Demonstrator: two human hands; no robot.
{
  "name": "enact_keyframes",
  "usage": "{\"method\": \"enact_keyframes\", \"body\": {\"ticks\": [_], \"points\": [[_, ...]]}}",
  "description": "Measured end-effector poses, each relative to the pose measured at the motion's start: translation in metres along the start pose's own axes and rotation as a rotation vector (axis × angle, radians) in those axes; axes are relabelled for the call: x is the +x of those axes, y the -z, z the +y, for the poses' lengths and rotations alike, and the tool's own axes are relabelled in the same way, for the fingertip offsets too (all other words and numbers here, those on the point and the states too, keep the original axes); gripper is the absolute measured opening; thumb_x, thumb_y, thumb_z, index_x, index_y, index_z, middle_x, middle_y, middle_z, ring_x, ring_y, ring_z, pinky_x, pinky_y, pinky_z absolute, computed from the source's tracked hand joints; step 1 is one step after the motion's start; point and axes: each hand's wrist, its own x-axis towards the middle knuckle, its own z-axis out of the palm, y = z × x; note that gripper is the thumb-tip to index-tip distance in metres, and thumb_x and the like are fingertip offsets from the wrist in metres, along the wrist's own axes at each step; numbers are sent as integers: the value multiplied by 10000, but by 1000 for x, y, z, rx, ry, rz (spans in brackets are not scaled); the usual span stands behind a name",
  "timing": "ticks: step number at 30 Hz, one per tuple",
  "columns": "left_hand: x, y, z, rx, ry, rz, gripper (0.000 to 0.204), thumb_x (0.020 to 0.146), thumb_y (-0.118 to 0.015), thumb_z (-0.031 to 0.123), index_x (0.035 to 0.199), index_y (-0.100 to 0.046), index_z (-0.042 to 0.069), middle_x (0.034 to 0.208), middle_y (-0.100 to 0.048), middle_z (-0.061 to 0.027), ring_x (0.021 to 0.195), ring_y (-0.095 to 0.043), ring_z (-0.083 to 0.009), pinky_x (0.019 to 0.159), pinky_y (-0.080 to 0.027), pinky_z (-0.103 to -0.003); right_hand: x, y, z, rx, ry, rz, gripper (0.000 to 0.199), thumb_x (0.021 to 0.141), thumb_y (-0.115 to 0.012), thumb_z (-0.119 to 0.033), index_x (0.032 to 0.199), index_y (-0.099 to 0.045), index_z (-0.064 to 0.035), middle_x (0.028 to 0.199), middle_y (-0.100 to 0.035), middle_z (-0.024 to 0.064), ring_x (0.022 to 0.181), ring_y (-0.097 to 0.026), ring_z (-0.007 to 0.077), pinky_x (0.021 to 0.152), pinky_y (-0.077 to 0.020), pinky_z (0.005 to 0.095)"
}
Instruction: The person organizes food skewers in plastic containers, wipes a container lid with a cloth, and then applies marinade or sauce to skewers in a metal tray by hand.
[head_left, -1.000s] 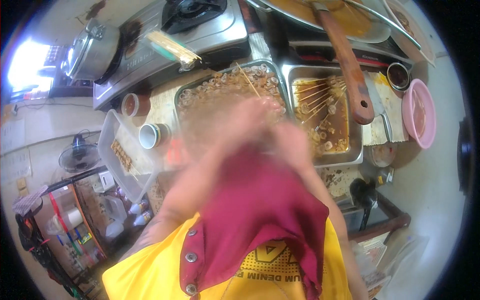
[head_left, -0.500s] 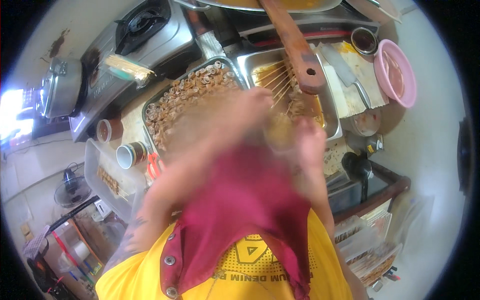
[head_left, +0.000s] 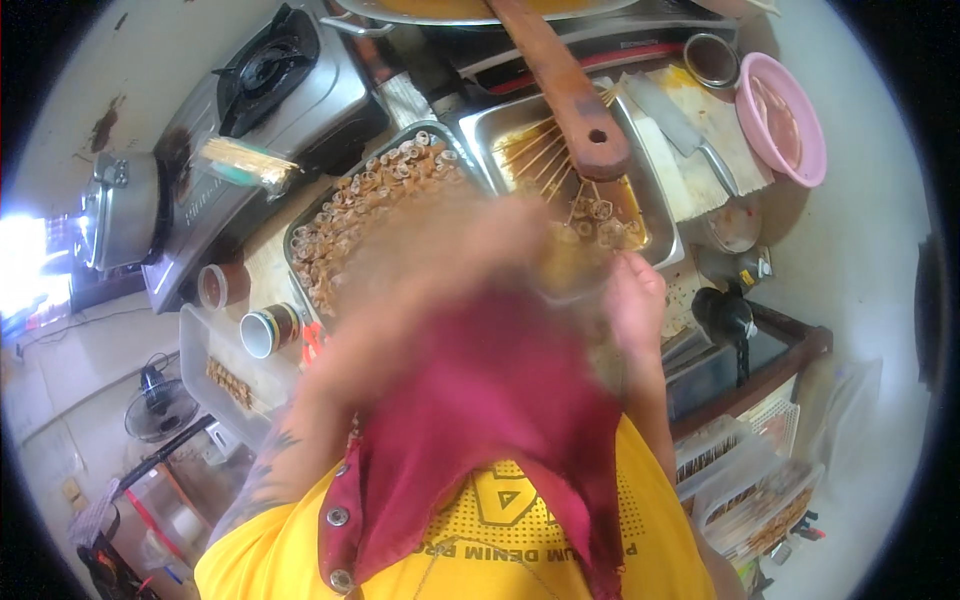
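Observation:
A steel tray [head_left: 654, 190] with brown sauce holds several bamboo skewers [head_left: 536, 155] threaded with rolled, ring-like meat pieces [head_left: 605, 232] at its near side. My left hand [head_left: 512, 232] reaches over the tray's near left corner, its fingers smeared by motion and partly hidden. My right hand [head_left: 636, 300] is at the near right edge of the tray, fingers pinched together; what they hold, if anything, does not show. To the left, a dark-rimmed tray heaped with rolled meat pieces [head_left: 385, 185] lies partly under my left forearm.
A wooden paddle handle [head_left: 575, 100] juts over the steel tray from a large pan [head_left: 450, 14]. At right lie a cleaver [head_left: 680, 130] and a pink bowl [head_left: 812, 150]. At left are a stove [head_left: 330, 75], a bundle of sticks [head_left: 240, 158], a cup [head_left: 262, 332] and orange-handled scissors [head_left: 311, 342].
My right hand has drawn back a little from the tray, baring the meat pieces on the skewers. My left hand has shifted slightly nearer to me. The view has tilted a little.

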Motion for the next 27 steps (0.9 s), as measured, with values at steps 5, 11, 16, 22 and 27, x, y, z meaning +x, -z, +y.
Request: {"method": "enact_keyframes", "body": {"ticks": [5, 11, 16, 22, 27], "points": [[-45, 53, -44, -638, -122, 278, 198, 935, -614, 104, 1118, -577, 39, 1029, -653, -86, 984, -655, -233, 777, -567, -318, -7, -23, 4, -338, 12, -168, 240, 1005, -515, -174, 970, -671, 5, 611, -470, -71, 508, -378, 12, 454, -283, 197], [-92, 86, -60, -1616, 106, 472, 267, 943, -621, 139, 1186, -563, 45, 1145, -631, -99, 1159, -580, -283, 913, -548, -369, -4, -49, 21, -216, 83, -381, 206, 987, -540, -149, 970, -677, 4, 656, -492, -76, 551, -405, 16, 498, -323, 190], [-110, 61, -111, -1549, 132, 622, 230, 989, -514, 148, 1174, -563, 21, 1196, -618, -145, 1176, -581, -303, 956, -532, -406, -1, -66, 5, -226, 56, -493, 198, 988, -536, -131, 982, -668, 17, 660, -491, -74, 551, -399, 14, 496, -317, 190], [-95, 41, -141, -688, -100, 806, 266, 1037, -398, 163, 1165, -562, -3, 1253, -604, -190, 1194, -583, -324, 1000, -515, -445, -9, -74, -12, -375, 89, -511, 197, 985, -535, -126, 964, -664, 21, 688, -522, -57, 605, -437, 30, 551, -361, 209], [-85, 49, -72, -651, -196, 957, 292, 1043, -377, 183, 1177, -558, -2, 1274, -601, -185, 1201, -580, -332, 995, -513, -455, -15, -64, -17, -559, 166, -546, 190, 976, -535, -113, 968, -651, 37, 747, -594, -5, 713, -518, 75, 667, -433, 245]]}}
